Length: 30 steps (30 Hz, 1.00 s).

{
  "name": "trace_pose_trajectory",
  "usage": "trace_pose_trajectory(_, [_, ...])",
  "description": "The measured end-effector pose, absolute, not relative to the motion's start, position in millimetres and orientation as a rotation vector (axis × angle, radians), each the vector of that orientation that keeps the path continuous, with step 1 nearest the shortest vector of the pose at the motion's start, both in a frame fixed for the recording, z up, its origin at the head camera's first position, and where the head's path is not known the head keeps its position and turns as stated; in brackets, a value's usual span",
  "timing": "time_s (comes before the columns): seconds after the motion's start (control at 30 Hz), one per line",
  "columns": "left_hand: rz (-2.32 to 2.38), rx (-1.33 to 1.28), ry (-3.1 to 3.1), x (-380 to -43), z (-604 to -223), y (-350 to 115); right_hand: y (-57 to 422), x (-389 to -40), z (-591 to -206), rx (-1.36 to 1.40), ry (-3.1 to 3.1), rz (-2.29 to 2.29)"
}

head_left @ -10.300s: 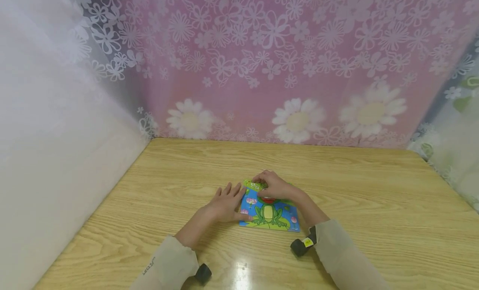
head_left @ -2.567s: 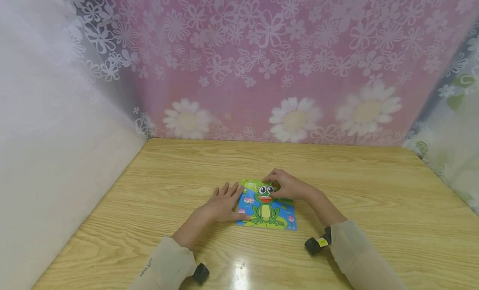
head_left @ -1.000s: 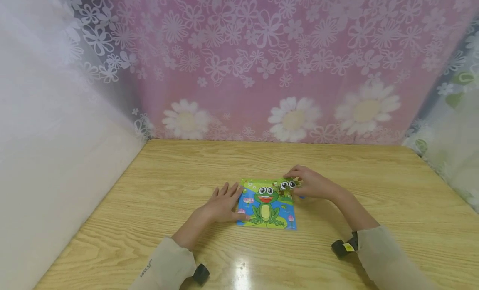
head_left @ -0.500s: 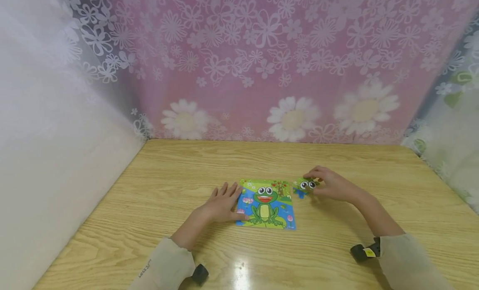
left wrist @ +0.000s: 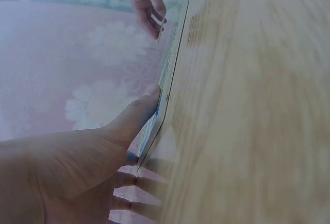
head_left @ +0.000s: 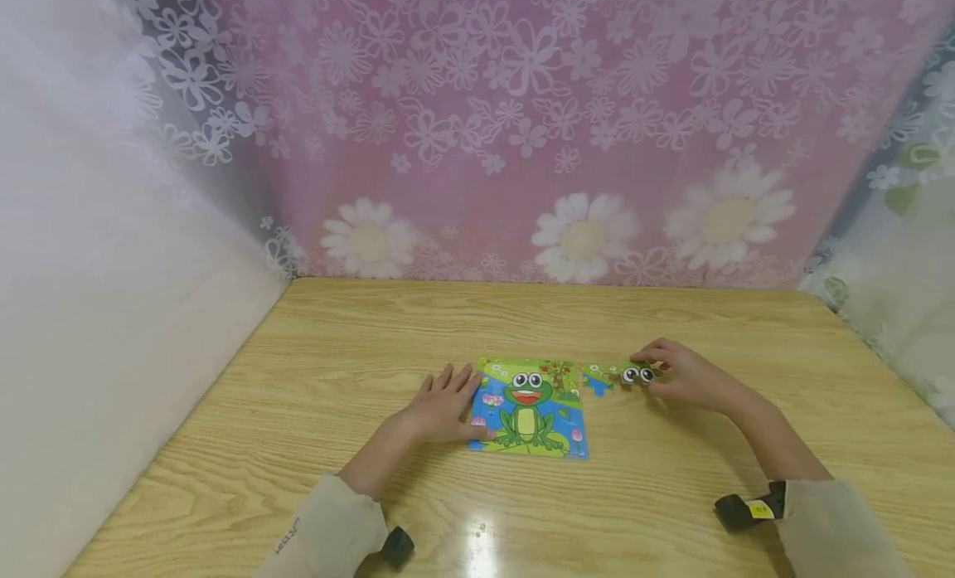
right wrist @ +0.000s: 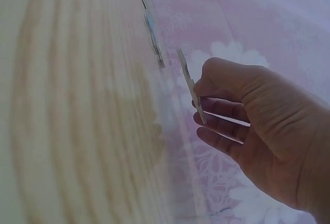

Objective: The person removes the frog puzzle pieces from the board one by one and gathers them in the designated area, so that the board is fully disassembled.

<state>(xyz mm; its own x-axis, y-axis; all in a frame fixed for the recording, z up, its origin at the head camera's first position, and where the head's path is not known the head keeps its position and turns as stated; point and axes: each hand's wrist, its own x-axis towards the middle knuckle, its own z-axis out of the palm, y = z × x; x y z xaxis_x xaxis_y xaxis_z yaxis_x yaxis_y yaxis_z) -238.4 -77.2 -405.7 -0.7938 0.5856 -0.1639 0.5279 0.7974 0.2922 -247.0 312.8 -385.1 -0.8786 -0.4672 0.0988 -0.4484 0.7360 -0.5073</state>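
Note:
A square frog picture puzzle, with a blue and green scene, lies on the wooden table. My left hand rests along its left side, fingers spread and straight, the thumb on its lower left corner; the left wrist view shows the thumb at the puzzle's edge. To the right, my right hand pinches a puzzle piece printed with the frog's eyes between thumb and fingers. In the right wrist view that piece is held edge-on above the table. Another puzzle piece, green and blue, lies just right of the puzzle.
The wooden table runs back to a pink flowered curtain. White cloth hangs at the left and pale leaf-patterned cloth at the right. A dark wrist camera sits at the right cuff.
My right hand has moved right from over the puzzle, carrying the eye piece away. The green and blue piece now lies on the table between them. The left hand has stayed put.

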Motion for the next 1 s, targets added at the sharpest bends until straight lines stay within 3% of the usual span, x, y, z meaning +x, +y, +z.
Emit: trace_pose_trajectory(1.0, [0.317, 0.856, 2.742, -234.4, -400.4, -75.8, 322.4, -254.0, -398.5, -0.841, 2.909, -0.767])
